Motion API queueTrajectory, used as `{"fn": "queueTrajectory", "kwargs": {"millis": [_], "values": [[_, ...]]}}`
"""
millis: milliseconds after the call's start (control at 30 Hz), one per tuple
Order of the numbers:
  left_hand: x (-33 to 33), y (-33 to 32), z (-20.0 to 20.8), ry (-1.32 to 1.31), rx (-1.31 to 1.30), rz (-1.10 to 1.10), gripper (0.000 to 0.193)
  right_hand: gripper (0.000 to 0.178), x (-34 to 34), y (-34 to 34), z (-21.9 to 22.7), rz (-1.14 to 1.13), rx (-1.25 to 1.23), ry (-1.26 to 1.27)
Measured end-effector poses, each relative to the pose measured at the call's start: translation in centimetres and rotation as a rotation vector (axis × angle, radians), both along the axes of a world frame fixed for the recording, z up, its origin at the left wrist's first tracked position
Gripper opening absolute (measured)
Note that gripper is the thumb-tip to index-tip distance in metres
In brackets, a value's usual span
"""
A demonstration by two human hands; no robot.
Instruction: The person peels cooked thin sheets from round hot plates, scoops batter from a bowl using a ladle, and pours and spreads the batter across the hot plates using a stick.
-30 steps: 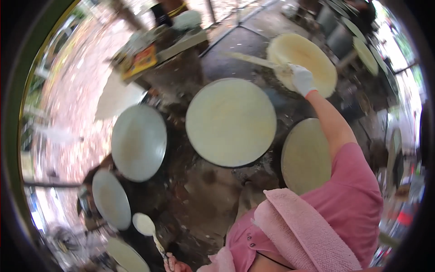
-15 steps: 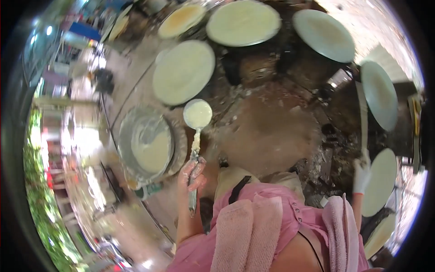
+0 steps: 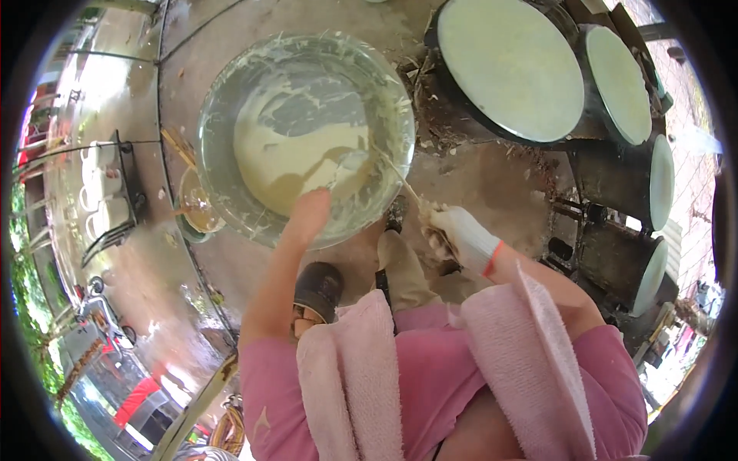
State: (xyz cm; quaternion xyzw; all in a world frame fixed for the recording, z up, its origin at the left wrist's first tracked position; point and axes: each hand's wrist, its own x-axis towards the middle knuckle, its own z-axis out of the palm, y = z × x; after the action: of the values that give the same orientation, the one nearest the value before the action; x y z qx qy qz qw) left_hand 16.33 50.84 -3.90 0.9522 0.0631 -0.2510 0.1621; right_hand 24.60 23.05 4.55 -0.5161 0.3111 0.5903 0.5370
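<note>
A wide metal basin (image 3: 219,92) with pale batter (image 3: 265,165) stands before me, its inner wall streaked. My left hand (image 3: 311,206) reaches over its near side, closed on a ladle (image 3: 350,164) whose bowl is down at the batter; fingers and handle are partly hidden. By the basin's right rim is my right hand (image 3: 461,237), in a white glove, closed round a thin, pale wooden stick (image 3: 403,181). The stick's far end passes over the rim into the basin.
Large round griddles, one covered with pale batter (image 3: 511,65), curve along the right on dark stoves (image 3: 611,180). Left of the basin sits a small bowl (image 3: 201,211). Farther left, a rack holds white containers (image 3: 104,188). My sandalled foot (image 3: 318,292) is below the basin.
My view has turned left toward the basin. The left hand has lowered the filled ladle into it. My right hand has come from the far-right griddles to the basin's rim, still holding the stick.
</note>
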Motion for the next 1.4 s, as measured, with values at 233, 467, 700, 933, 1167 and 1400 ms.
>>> {"fn": "queueTrajectory", "kwargs": {"millis": [233, 467, 700, 933, 1167, 1400], "values": [[0.9, 1.3, -7.6, 0.029, -0.189, 0.025, 0.015, 0.016, -1.2, 5.2, -2.7, -0.054, -0.187, 0.142], [-7.5, -0.1, -9.9, 0.750, -1.294, 1.300, 0.026, 0.014, -4.5, 2.6, 0.6, -0.107, -0.018, 0.474], [-12.2, -12.0, 0.9, 0.123, -2.362, 1.524, 0.028, 0.018, -6.8, -5.3, 6.6, 0.200, 0.052, 0.133], [-13.6, -10.8, 17.8, -0.248, -2.674, 1.140, 0.032, 0.042, -9.0, -14.5, 10.8, 0.351, 0.475, -0.399], [-8.5, -7.6, 21.8, -0.668, -2.075, 0.914, 0.029, 0.042, -8.2, -15.9, 9.9, -0.207, 0.646, -0.801], [-0.8, -10.6, 20.8, -0.362, -1.462, 1.031, 0.028, 0.050, -5.8, -20.3, 2.1, -0.336, 0.332, -0.916]]}}
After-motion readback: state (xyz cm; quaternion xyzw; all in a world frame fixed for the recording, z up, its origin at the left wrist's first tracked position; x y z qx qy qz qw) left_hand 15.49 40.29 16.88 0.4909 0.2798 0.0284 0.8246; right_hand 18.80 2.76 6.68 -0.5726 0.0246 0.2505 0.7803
